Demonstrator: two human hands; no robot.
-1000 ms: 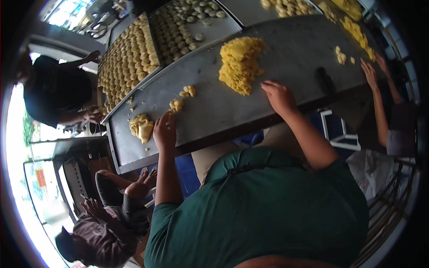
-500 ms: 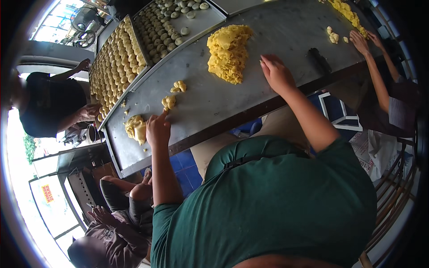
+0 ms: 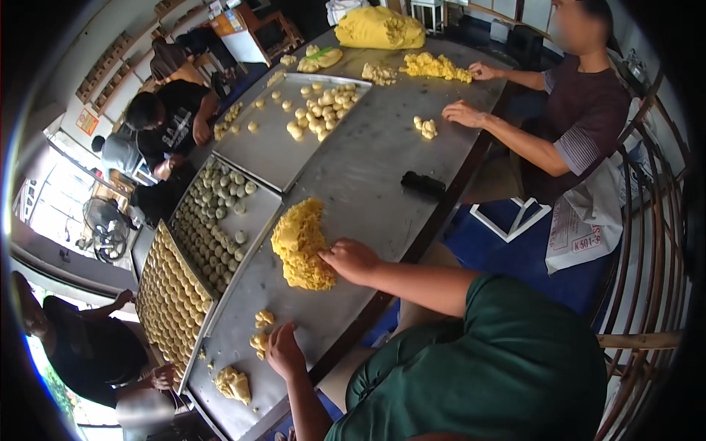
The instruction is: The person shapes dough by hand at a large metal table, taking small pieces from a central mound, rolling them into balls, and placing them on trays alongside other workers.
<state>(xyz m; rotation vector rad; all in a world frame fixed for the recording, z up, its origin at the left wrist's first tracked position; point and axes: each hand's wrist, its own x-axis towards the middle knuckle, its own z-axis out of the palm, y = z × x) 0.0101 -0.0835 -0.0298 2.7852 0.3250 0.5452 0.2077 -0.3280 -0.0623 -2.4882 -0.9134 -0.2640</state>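
Grey tabletop (image 3: 375, 158) below, right hand (image 3: 353, 262) curls loosely against yellow dough (image 3: 298, 239), left hand (image 3: 285, 353) likewise beside lumps (image 3: 259, 342), grips unclear.

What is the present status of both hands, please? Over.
Right hand at edge of crumbly yellow dough. Left hand beside small dough pieces. Black object on table, apart from both hands.

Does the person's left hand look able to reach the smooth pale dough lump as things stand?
Probably yes: the left hand is near the pale dough lump, and nothing visible blocks the way between them.
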